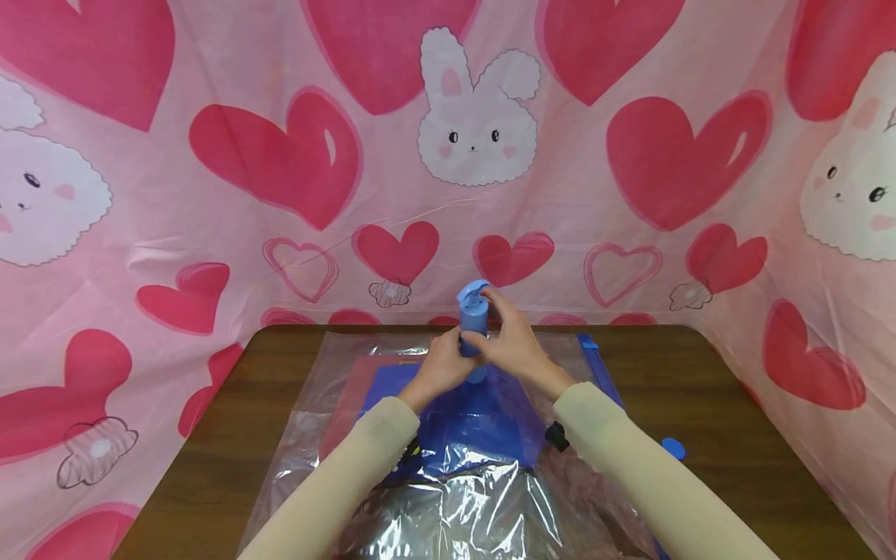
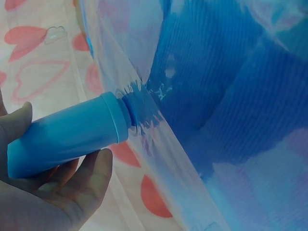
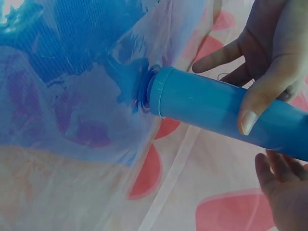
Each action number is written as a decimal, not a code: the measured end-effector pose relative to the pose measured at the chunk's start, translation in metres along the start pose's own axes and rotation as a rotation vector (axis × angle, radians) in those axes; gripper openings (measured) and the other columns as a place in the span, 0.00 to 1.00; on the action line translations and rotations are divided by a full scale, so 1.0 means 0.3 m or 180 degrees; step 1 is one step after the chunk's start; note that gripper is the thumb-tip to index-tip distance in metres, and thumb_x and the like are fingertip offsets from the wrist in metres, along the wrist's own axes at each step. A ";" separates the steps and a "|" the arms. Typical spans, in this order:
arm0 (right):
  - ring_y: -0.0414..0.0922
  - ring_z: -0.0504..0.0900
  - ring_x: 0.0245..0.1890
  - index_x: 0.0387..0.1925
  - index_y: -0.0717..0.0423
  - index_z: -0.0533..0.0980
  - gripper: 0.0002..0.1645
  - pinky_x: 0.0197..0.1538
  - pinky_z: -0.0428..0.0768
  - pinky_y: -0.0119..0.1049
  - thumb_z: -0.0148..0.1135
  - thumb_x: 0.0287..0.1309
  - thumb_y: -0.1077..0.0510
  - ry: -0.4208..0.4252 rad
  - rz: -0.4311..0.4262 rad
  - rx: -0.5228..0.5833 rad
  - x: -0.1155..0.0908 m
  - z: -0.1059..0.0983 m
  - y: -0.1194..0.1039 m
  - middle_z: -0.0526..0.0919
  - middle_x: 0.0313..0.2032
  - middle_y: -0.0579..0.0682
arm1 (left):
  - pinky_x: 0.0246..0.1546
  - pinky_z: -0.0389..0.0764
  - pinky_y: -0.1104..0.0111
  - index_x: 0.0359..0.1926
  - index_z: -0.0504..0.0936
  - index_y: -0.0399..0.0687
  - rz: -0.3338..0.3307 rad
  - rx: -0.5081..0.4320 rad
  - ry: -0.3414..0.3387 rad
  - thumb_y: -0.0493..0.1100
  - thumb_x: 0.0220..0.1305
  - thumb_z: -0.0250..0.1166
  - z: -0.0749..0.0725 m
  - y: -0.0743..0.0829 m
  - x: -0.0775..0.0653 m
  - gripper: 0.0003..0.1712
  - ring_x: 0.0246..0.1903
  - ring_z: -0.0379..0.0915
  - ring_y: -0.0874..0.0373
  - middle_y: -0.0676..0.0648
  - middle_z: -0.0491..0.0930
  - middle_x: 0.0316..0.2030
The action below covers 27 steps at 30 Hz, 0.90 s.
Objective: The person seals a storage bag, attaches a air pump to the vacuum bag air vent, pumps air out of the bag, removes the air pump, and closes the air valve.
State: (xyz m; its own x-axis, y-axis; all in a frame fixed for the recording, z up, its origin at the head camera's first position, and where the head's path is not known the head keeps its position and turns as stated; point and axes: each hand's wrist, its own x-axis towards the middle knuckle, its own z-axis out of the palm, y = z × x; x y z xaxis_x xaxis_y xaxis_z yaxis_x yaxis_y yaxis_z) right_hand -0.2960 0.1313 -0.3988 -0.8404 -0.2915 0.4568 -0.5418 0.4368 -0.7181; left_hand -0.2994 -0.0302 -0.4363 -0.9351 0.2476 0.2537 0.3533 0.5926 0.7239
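A left sleeve (image 1: pixel 336 490) and a right sleeve (image 1: pixel 651 482), both cream, reach in from the bottom edge, nearest the viewer; beyond them, over a large clear plastic bag (image 1: pixel 302 439) on a dark wooden worktop (image 1: pixel 210 443), two bare hands meet on an upright blue pump (image 1: pixel 474 316); the left grip (image 1: pixel 442 364) is wrapped around its body, thumb across it; the right grip (image 1: pixel 519 350) grasps it higher up, one finger bent at the top; the wrist views show the pump's rimmed lower end at a round blue valve (image 3: pixel 145 91) in puckered film.

The step in hand seems to be working the pump at the valve; the next move likely calls for bracing the body square to the valve with one hand and working the top with the other.

Inside the bag, beneath glossy creases, lie what looks like ribbed blue cloth (image 1: pixel 483 428) and a reddish piece (image 1: pixel 348 397) to its left; a blue zip strip (image 1: pixel 602 373) edges its right side; a blue disc (image 1: pixel 673 448) lies farther right.
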 end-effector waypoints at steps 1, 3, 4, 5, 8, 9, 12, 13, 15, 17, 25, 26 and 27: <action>0.60 0.83 0.59 0.76 0.62 0.63 0.46 0.60 0.80 0.56 0.76 0.61 0.61 -0.0009 0.0005 0.0039 -0.001 0.000 0.000 0.79 0.64 0.63 | 0.49 0.83 0.51 0.53 0.82 0.40 -0.0021 -0.0011 -0.0014 0.47 0.61 0.76 0.000 -0.001 0.000 0.24 0.45 0.85 0.44 0.41 0.87 0.45; 0.60 0.84 0.58 0.75 0.63 0.64 0.46 0.59 0.81 0.55 0.76 0.61 0.63 0.0002 -0.0003 0.0072 -0.002 0.002 0.001 0.79 0.63 0.64 | 0.48 0.84 0.52 0.53 0.82 0.39 -0.0037 -0.0028 -0.0019 0.46 0.60 0.77 0.000 -0.003 0.001 0.24 0.44 0.85 0.45 0.40 0.87 0.44; 0.59 0.85 0.57 0.74 0.63 0.65 0.45 0.58 0.81 0.54 0.77 0.60 0.62 0.0018 0.0003 0.0061 -0.001 0.003 0.001 0.80 0.62 0.63 | 0.47 0.84 0.52 0.53 0.82 0.39 -0.0026 -0.0020 -0.0013 0.46 0.60 0.77 0.000 -0.004 0.001 0.24 0.43 0.85 0.45 0.40 0.87 0.44; 0.58 0.85 0.56 0.73 0.63 0.66 0.45 0.58 0.82 0.53 0.78 0.59 0.61 0.0037 0.0009 0.0031 -0.001 0.005 0.001 0.81 0.61 0.62 | 0.47 0.84 0.52 0.52 0.83 0.39 -0.0034 -0.0024 -0.0010 0.46 0.60 0.77 0.000 -0.004 0.000 0.24 0.43 0.85 0.45 0.41 0.87 0.43; 0.55 0.85 0.52 0.69 0.60 0.71 0.43 0.56 0.83 0.52 0.82 0.56 0.56 0.0122 0.0077 -0.0091 0.000 0.010 0.003 0.83 0.57 0.58 | 0.47 0.83 0.53 0.51 0.84 0.40 0.0026 0.0008 0.0026 0.45 0.58 0.78 0.002 -0.003 -0.002 0.22 0.42 0.85 0.45 0.42 0.88 0.42; 0.54 0.85 0.52 0.68 0.59 0.73 0.42 0.56 0.83 0.51 0.82 0.56 0.54 0.0145 0.0092 -0.0135 0.001 0.012 0.004 0.83 0.55 0.57 | 0.47 0.83 0.53 0.50 0.84 0.41 0.0067 0.0035 0.0041 0.45 0.58 0.79 0.003 -0.003 -0.002 0.22 0.43 0.85 0.45 0.42 0.88 0.42; 0.53 0.83 0.52 0.66 0.57 0.75 0.40 0.55 0.82 0.53 0.82 0.55 0.50 0.0157 0.0093 -0.0206 -0.001 0.014 0.008 0.83 0.54 0.54 | 0.46 0.83 0.53 0.50 0.85 0.43 0.0134 0.0072 0.0025 0.44 0.58 0.79 0.005 -0.003 -0.003 0.21 0.44 0.86 0.46 0.44 0.88 0.41; 0.54 0.82 0.53 0.66 0.57 0.75 0.40 0.56 0.81 0.55 0.82 0.55 0.50 0.0140 0.0077 -0.0198 -0.003 0.013 0.010 0.83 0.55 0.55 | 0.46 0.83 0.53 0.50 0.85 0.43 0.0142 0.0072 0.0012 0.43 0.58 0.78 0.005 -0.003 -0.003 0.20 0.43 0.86 0.46 0.44 0.88 0.41; 0.56 0.82 0.56 0.68 0.59 0.73 0.40 0.58 0.80 0.59 0.80 0.58 0.53 0.0068 0.0013 -0.0100 -0.010 0.008 0.012 0.82 0.58 0.57 | 0.45 0.83 0.53 0.49 0.85 0.43 0.0118 0.0066 -0.0002 0.43 0.58 0.78 0.005 -0.002 -0.003 0.20 0.42 0.86 0.46 0.44 0.88 0.40; 0.58 0.82 0.58 0.71 0.61 0.71 0.40 0.59 0.79 0.61 0.77 0.60 0.57 -0.0039 -0.0038 0.0039 -0.016 0.002 0.014 0.82 0.60 0.59 | 0.45 0.83 0.53 0.49 0.84 0.42 0.0062 0.0044 -0.0012 0.44 0.58 0.78 0.003 -0.003 -0.003 0.20 0.42 0.85 0.47 0.44 0.88 0.40; 0.55 0.83 0.57 0.73 0.59 0.70 0.43 0.59 0.81 0.55 0.79 0.59 0.57 -0.0069 0.0031 0.0024 -0.009 -0.002 0.014 0.83 0.59 0.58 | 0.47 0.84 0.52 0.50 0.84 0.41 0.0111 -0.0021 -0.0012 0.46 0.59 0.78 0.005 -0.014 -0.001 0.22 0.44 0.86 0.46 0.43 0.88 0.42; 0.55 0.83 0.57 0.73 0.58 0.69 0.45 0.59 0.81 0.55 0.80 0.58 0.55 -0.0050 0.0057 -0.0030 -0.007 0.000 0.013 0.83 0.59 0.57 | 0.48 0.84 0.52 0.50 0.84 0.41 0.0140 -0.0020 -0.0008 0.45 0.60 0.78 0.005 -0.015 -0.002 0.21 0.44 0.86 0.45 0.43 0.88 0.42; 0.55 0.83 0.57 0.74 0.58 0.69 0.47 0.59 0.81 0.55 0.81 0.57 0.53 -0.0030 0.0087 -0.0081 -0.006 0.002 0.012 0.82 0.60 0.56 | 0.48 0.84 0.52 0.50 0.85 0.41 0.0166 -0.0024 -0.0006 0.45 0.60 0.78 0.005 -0.015 -0.001 0.21 0.45 0.86 0.45 0.43 0.88 0.42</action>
State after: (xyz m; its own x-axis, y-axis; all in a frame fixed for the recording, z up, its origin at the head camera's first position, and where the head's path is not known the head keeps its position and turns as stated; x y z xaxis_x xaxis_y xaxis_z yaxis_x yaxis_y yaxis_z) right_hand -0.2965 0.1330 -0.4025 -0.8548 -0.2872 0.4322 -0.5189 0.4661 -0.7165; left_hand -0.3006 -0.0317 -0.4406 -0.9153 0.2796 0.2900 0.4014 0.5731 0.7145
